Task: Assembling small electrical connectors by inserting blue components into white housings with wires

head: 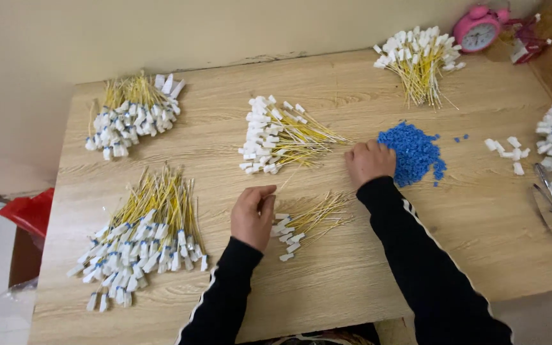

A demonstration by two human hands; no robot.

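Head view: small bundle of yellow wires (308, 223) with white end caps lies near the front middle of the desk (365, 281), caps toward the person. Left hand (252, 216) rests at the cap end of this bundle, fingers curled loosely and touching the caps; whether it pinches one wire cannot be told. Right hand (369, 161) sits knuckles-up on the left edge of the blue bead pile (414, 153), fingers bent down into the beads; what it grips is hidden. Judgement: picking goes best one bead at a time, while the left hand steadies a single wire. Both forearms in black sleeves angle inward. Larger wire bundles (142, 243) lie further left and behind; pink alarm clock (477, 29) at the back right.
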